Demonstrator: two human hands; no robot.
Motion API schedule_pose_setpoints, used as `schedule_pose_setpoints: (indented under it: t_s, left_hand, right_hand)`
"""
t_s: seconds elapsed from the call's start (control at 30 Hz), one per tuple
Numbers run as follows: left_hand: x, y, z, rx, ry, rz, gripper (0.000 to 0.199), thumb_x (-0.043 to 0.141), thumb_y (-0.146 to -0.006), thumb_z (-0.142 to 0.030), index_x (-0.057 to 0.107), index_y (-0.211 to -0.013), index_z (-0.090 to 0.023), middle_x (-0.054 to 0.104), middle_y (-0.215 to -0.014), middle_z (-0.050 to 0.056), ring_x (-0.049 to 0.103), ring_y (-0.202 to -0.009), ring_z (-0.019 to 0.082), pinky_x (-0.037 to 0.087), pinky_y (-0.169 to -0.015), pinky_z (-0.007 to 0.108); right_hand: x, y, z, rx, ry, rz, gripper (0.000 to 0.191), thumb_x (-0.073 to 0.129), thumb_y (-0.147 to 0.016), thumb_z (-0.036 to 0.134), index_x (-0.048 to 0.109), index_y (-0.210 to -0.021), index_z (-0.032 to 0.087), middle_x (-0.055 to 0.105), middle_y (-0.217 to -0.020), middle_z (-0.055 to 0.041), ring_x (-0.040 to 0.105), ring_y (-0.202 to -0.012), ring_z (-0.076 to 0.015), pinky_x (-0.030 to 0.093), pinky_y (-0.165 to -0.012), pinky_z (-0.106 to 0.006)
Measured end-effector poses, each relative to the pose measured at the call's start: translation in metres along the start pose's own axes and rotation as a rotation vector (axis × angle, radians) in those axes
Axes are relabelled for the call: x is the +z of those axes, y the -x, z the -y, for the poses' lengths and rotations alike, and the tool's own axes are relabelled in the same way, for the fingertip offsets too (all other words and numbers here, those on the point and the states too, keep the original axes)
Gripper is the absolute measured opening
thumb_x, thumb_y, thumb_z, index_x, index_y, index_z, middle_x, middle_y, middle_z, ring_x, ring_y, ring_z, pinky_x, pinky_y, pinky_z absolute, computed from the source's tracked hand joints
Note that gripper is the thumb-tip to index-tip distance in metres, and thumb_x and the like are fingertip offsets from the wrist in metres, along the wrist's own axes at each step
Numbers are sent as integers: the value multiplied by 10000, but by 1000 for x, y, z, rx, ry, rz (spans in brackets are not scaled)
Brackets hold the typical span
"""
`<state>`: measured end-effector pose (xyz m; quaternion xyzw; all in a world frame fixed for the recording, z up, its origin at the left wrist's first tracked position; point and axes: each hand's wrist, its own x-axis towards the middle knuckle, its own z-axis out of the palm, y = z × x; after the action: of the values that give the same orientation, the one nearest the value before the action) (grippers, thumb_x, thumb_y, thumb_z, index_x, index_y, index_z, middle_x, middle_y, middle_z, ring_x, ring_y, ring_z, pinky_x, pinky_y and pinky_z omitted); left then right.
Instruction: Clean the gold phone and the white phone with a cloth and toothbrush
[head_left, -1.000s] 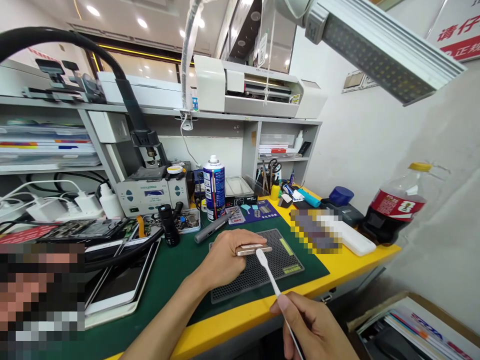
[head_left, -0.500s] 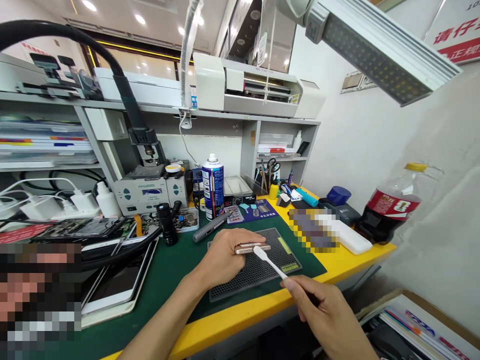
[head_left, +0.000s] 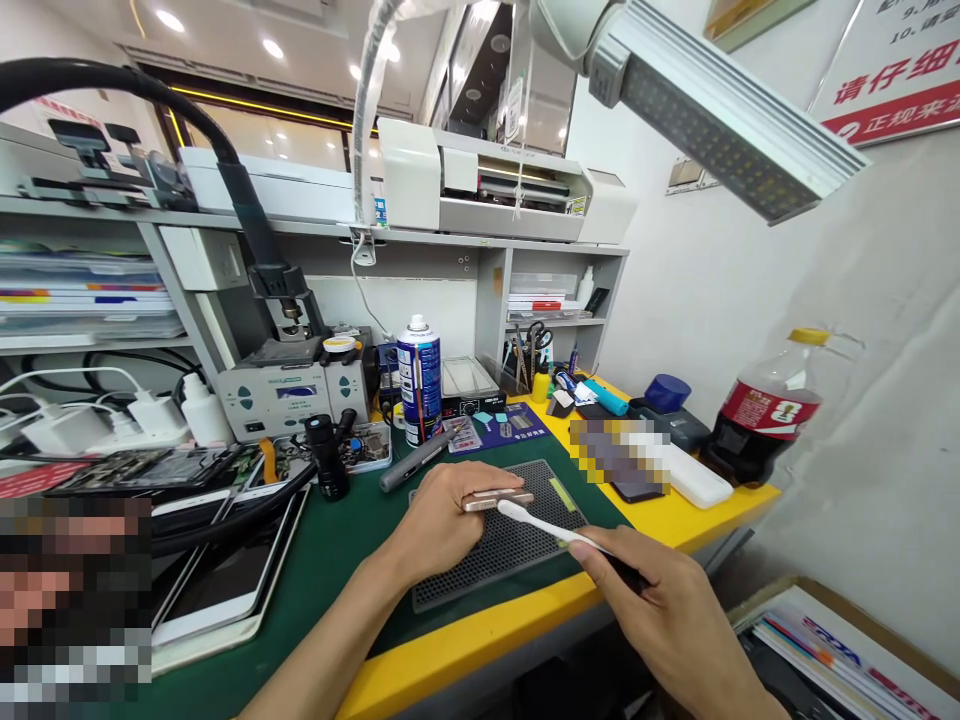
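My left hand (head_left: 439, 515) is wrapped round a thin rose-gold phone (head_left: 487, 501), held edge-on with its narrow end towards me. Between the thumb and fingers of my right hand (head_left: 664, 590) is a white toothbrush (head_left: 551, 527), slanting up to the left. Its head is at the phone's near edge; the bristles are hidden, so I cannot tell whether they touch. Both hands are above a grey perforated mat (head_left: 480, 580) on the green work surface (head_left: 345, 590).
Behind the hands stand a blue spray can (head_left: 418, 385), a grey pen-like tool (head_left: 416, 460) and a black flashlight (head_left: 327, 458). Tablets (head_left: 217, 600) lie to the left. At right are a white box-like object (head_left: 697, 480) and a cola bottle (head_left: 772, 410). An LED lamp (head_left: 720, 130) hangs overhead.
The toothbrush head has slid slightly left along the phone's edge, and its handle lies flatter. My right hand is turned a little more. The camera view has shifted slightly.
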<state>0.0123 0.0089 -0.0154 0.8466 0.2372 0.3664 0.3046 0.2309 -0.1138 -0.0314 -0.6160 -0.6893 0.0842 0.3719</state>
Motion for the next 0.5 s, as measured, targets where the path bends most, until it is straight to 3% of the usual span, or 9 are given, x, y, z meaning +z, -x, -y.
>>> schedule_pose_setpoints:
  t_s: [0.3, 0.5]
  left_hand:
    - [-1, 0, 2, 9, 2, -8, 661, 408, -653, 59, 770, -1077, -296, 740, -1150, -40, 659, -1118, 185, 516, -994, 328]
    - [-3, 0, 1, -18, -16, 3, 643, 420, -660, 54, 763, -1099, -267, 739, -1157, -15, 661, -1116, 197, 520, -984, 328]
  right_hand:
    - [3, 3, -6, -157, 120, -172, 277, 598, -932, 402, 765, -1066, 227, 693, -762, -83, 620, -651, -202, 489, -618, -302]
    - [-2, 4, -5, -19, -35, -167, 297, 592, -925, 440, 764, -1046, 231, 722, -865, -82, 653, -774, -230, 513, -698, -292]
